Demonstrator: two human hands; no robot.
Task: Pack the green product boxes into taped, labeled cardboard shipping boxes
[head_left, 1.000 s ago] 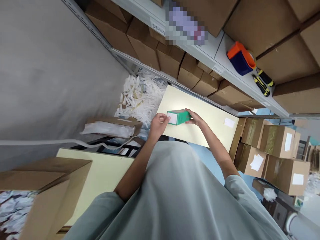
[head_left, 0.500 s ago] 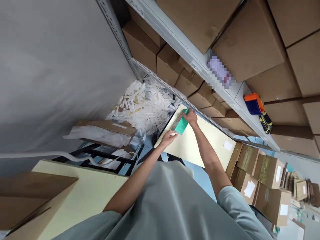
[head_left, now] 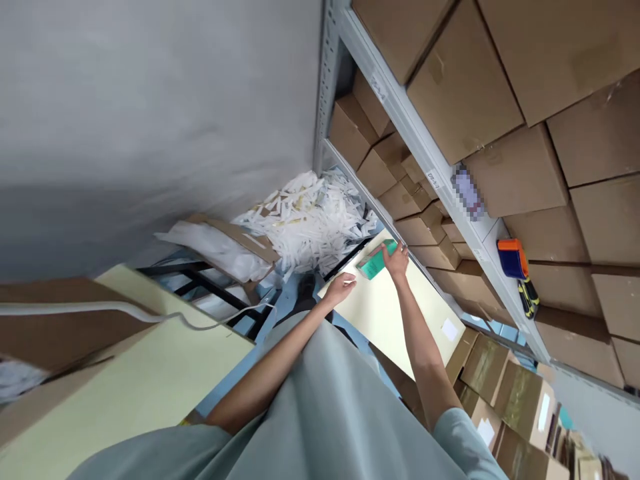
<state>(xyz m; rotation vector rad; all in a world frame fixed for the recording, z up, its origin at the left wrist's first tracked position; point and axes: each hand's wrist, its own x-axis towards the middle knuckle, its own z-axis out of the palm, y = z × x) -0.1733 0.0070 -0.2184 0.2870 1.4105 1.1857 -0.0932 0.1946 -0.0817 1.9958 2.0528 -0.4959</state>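
A small green box with a pinkish side is at the far end of the cream tabletop. My right hand grips its right end, the thumb on the upper edge and the fingers round the far side. Over the table's left edge, a little way from the box, my left hand is empty, with its fingers loosely bent and apart from the thumb.
Metal shelving full of cardboard boxes runs along the right, with a tape dispenser and yellow-black tool handles on it. Shredded paper is heaped beyond the table. A white cable crosses a second cream table.
My left hand has let go of the green box and is now apart from it. My right hand still holds the box, which has turned and tilted. The view has swung leftward.
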